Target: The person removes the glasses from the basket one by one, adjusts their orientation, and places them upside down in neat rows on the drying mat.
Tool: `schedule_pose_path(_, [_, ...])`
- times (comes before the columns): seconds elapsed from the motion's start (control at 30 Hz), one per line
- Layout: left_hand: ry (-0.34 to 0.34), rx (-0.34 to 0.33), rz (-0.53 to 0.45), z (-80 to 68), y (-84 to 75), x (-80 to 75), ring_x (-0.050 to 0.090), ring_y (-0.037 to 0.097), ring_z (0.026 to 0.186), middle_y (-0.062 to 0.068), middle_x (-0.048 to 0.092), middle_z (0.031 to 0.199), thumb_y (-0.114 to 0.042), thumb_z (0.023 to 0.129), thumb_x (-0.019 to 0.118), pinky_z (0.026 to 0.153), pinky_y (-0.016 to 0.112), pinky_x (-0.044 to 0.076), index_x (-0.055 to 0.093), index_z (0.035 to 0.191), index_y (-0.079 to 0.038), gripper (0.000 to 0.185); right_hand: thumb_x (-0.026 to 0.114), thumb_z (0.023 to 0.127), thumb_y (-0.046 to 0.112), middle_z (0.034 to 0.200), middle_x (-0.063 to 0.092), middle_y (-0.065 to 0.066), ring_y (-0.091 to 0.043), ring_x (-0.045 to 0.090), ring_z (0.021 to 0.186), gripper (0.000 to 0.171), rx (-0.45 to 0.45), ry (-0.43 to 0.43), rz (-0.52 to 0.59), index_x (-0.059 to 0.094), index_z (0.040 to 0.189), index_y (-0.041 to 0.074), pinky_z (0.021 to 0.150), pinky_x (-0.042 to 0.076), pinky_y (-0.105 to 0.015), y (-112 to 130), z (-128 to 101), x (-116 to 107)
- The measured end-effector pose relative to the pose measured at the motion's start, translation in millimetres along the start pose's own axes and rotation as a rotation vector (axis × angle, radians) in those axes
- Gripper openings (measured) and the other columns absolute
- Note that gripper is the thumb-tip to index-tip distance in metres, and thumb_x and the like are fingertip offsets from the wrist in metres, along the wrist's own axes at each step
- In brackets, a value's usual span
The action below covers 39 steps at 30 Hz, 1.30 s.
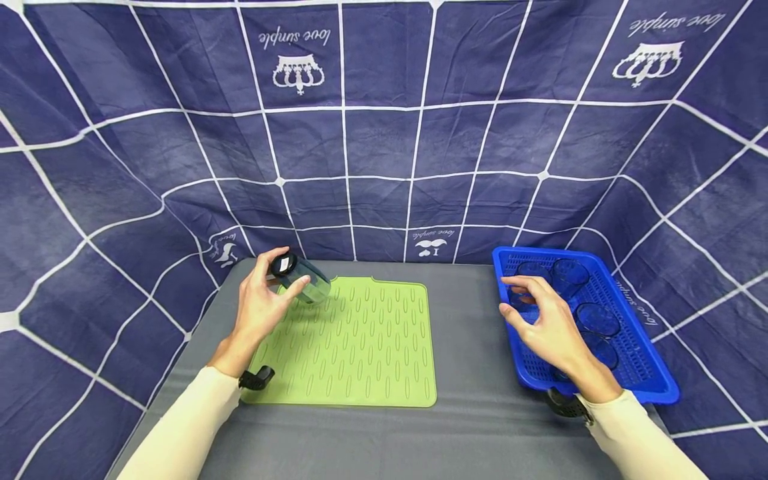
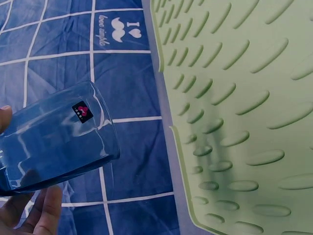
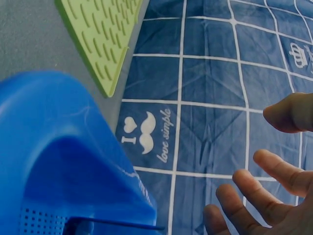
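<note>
The left hand [image 1: 264, 303] has its grip curled round a tilted blue glass [image 1: 302, 279], held above the green mat's [image 1: 366, 347] far left corner. The right hand [image 1: 543, 320] hovers with a wide, empty grip over the blue basket [image 1: 654, 380] of glasses on the worktop [image 1: 474, 427].

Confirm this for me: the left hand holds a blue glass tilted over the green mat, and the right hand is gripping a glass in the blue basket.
Not quite. The right hand grips nothing: the head view shows it hovering over the blue basket with fingers spread, and the right wrist view shows them empty. The rest stands: the left hand holds the blue glass tilted over the green mat.
</note>
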<state>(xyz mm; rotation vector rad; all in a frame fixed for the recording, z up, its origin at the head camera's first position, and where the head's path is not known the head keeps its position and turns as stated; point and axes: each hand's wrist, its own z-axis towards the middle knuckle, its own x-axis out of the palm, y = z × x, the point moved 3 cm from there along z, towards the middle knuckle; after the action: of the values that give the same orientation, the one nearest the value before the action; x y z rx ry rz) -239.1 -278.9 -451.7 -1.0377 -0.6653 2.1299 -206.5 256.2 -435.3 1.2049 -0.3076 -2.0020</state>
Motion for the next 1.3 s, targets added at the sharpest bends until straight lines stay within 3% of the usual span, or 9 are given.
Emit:
schedule_pose_path(0.3, [-0.007,-0.008,0.032,1.1,11.3,-0.8,0.081,0.036,0.12,0.02,0.079,0.142,-0.02,0.092,0.102,0.093,-0.001,0.051,0.067,0.159,-0.018,0.075,0.09,0.099,0.009,0.136,0.077,-0.013,0.008,0.058,0.119,0.048,-0.004,-0.006,-0.033,0.078,0.145,0.011,0.1,0.043,-0.004,-4,-2,-10])
schedule_pose_path(0.5, [-0.006,-0.019,0.051,3.8,15.4,-0.7,0.08,0.039,0.124,0.021,0.079,0.142,-0.02,0.093,0.101,0.093,0.0,0.049,0.067,0.159,-0.018,0.074,0.09,0.097,0.007,0.135,0.077,-0.013,-0.015,0.066,0.119,0.049,-0.015,-0.025,-0.053,0.078,0.144,0.01,0.101,0.043,-0.003,-7,-3,-19])
schedule_pose_path(0.67, [-0.008,-0.028,0.063,4.9,19.0,-1.5,0.08,0.039,0.125,0.02,0.079,0.143,-0.022,0.094,0.101,0.093,0.001,0.049,0.067,0.159,-0.019,0.073,0.091,0.095,0.006,0.131,0.078,-0.013,-0.001,0.06,0.118,0.05,-0.034,-0.046,-0.082,0.078,0.143,0.008,0.098,0.042,-0.005,-13,-4,-23])
schedule_pose_path(0.8, [-0.017,-0.036,0.069,3.4,23.9,-2.0,0.08,0.039,0.123,0.019,0.079,0.144,-0.022,0.095,0.1,0.093,0.001,0.048,0.068,0.158,-0.019,0.071,0.091,0.094,0.006,0.129,0.077,-0.014,0.003,0.057,0.116,0.05,-0.035,-0.05,-0.107,0.079,0.143,0.008,0.095,0.045,-0.013,-19,-6,-25])
schedule_pose_path(1.0, [-0.016,-0.045,0.087,1.8,31.5,-1.8,0.079,0.038,0.12,0.018,0.079,0.144,-0.023,0.095,0.1,0.092,0.005,0.05,0.068,0.158,-0.018,0.071,0.092,0.093,0.008,0.132,0.077,-0.016,-0.019,0.063,0.116,0.05,-0.012,-0.051,-0.136,0.079,0.142,0.009,0.095,0.046,-0.027,-24,-9,-29])
schedule_pose_path(1.13, [-0.002,-0.057,0.107,1.3,36.2,-0.9,0.079,0.037,0.122,0.019,0.078,0.144,-0.024,0.095,0.1,0.093,0.017,0.057,0.067,0.159,-0.018,0.072,0.092,0.093,0.009,0.133,0.076,-0.018,-0.029,0.066,0.117,0.051,-0.006,-0.056,-0.143,0.079,0.142,0.009,0.096,0.045,-0.03,-27,-9,-33])
schedule_pose_path(1.3, [0.003,-0.069,0.128,1.2,41.9,1.3,0.079,0.038,0.12,0.019,0.078,0.145,-0.024,0.095,0.1,0.096,0.045,0.066,0.067,0.16,-0.018,0.073,0.091,0.093,0.009,0.135,0.076,-0.02,-0.035,0.069,0.119,0.051,0.0,-0.051,-0.149,0.078,0.142,0.008,0.098,0.045,-0.034,-31,-9,-37])
